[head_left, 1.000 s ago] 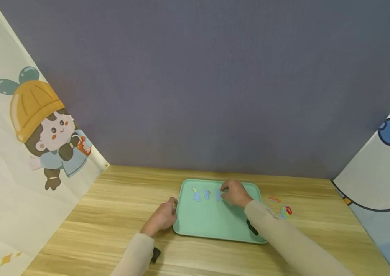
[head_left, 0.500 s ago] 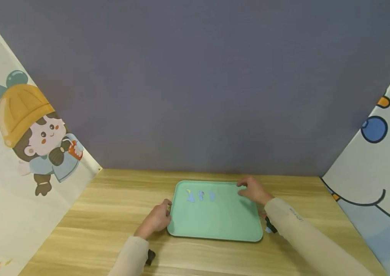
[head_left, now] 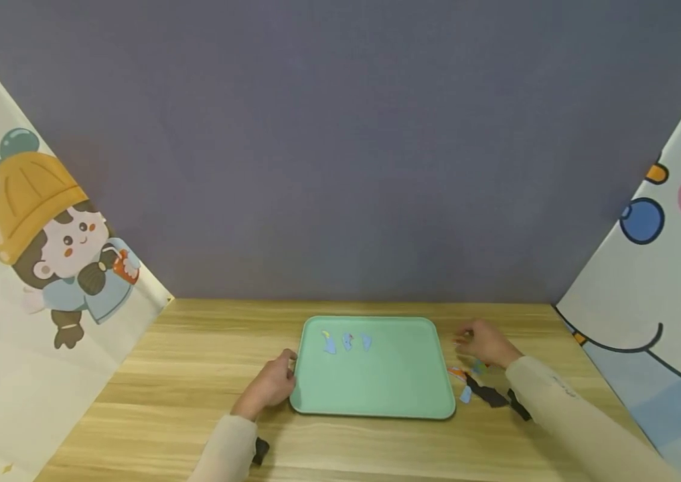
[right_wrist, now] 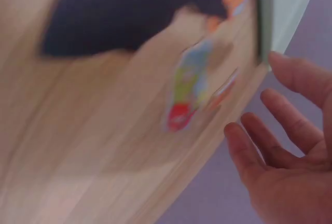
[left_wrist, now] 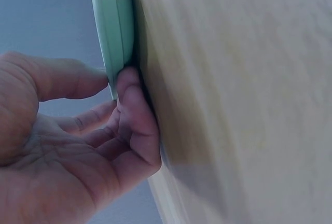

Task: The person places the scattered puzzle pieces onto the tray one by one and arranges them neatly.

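A mint-green tray (head_left: 370, 388) lies on the wooden table. Three small light-blue flat pieces sit in a row near its back: one with a yellow tip (head_left: 329, 345), a middle one (head_left: 348, 342) and a right one (head_left: 367, 342). My left hand (head_left: 270, 383) grips the tray's left edge, thumb on top and fingers curled below, as the left wrist view shows. To the right of the tray my right hand (head_left: 487, 345) hovers above the table, its fingers relaxed and apart, holding nothing visible. Beneath it lie a red, green and blue piece (right_wrist: 182, 112) and an orange piece (right_wrist: 224, 92).
Right of the tray lie another orange piece (head_left: 457, 373), a light-blue piece (head_left: 465, 394) and a dark, irregular flat shape (head_left: 486, 393). A grey panel (head_left: 340, 167) stands behind the table (head_left: 207, 348). Printed sheets flank it left and right.
My right hand has left the right-hand blue piece in the tray and moved right, past the tray's edge, over the loose pieces. The left hand still grips the tray. The head view has shifted slightly.
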A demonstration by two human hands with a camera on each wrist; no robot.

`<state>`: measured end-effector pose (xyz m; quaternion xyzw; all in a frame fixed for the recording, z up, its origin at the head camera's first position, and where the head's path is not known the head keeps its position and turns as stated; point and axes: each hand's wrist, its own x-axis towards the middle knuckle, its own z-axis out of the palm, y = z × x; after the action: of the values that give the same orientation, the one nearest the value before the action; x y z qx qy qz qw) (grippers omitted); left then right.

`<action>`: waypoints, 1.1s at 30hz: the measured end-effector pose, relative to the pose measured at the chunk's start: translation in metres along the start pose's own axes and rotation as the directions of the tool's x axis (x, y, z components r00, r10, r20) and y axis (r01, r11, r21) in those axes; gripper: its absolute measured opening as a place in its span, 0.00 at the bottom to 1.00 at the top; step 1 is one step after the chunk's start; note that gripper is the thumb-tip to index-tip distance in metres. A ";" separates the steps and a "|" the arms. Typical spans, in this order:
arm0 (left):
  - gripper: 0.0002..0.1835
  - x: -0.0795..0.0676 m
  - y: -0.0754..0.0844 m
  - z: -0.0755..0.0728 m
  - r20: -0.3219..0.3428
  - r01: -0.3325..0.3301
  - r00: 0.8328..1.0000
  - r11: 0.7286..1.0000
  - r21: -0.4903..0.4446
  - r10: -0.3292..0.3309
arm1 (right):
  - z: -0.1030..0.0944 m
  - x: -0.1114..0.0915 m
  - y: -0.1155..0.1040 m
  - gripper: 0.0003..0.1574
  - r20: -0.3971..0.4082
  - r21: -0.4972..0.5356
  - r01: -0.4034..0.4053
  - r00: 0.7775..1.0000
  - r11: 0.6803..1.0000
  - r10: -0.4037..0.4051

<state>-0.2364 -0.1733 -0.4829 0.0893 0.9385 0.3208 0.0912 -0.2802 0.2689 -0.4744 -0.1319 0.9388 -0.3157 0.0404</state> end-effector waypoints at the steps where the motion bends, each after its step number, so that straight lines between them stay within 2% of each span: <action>1: 0.22 0.000 0.000 0.000 0.000 -0.002 1.000 1.000 -0.002 0.002 | -0.002 -0.003 0.004 0.24 0.002 -0.007 0.000 1.000 1.000 0.000; 8: 0.22 -0.001 0.000 0.000 0.001 0.003 1.000 1.000 0.009 -0.003 | -0.014 -0.023 0.026 0.28 0.025 -0.048 -0.022 0.999 0.999 0.024; 14: 0.22 -0.001 0.001 -0.002 -0.004 0.004 1.000 1.000 0.017 -0.004 | -0.012 -0.031 0.035 0.32 0.046 -0.074 -0.030 0.998 0.997 0.034; 20: 0.22 -0.001 0.001 -0.003 -0.004 -0.001 1.000 1.000 0.014 0.001 | -0.002 -0.034 0.033 0.34 0.015 -0.130 -0.009 1.000 0.991 0.011; 24: 0.23 -0.002 0.001 -0.003 -0.005 0.001 1.000 1.000 0.011 -0.001 | 0.004 -0.034 0.029 0.32 -0.028 -0.148 -0.016 1.000 0.989 0.012; 29: 0.23 -0.002 0.001 -0.002 -0.005 -0.001 1.000 1.000 0.010 0.001 | 0.008 -0.032 0.025 0.29 -0.067 -0.204 0.011 0.997 0.979 -0.025; 33: 0.23 -0.001 0.002 0.000 -0.001 0.004 1.000 1.000 0.010 -0.004 | 0.009 -0.031 0.022 0.28 -0.078 -0.220 -0.016 0.997 0.975 -0.001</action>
<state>-0.2353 -0.1726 -0.4814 0.0877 0.9404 0.3158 0.0909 -0.2540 0.2891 -0.4955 -0.1195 0.9694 -0.2144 -0.0097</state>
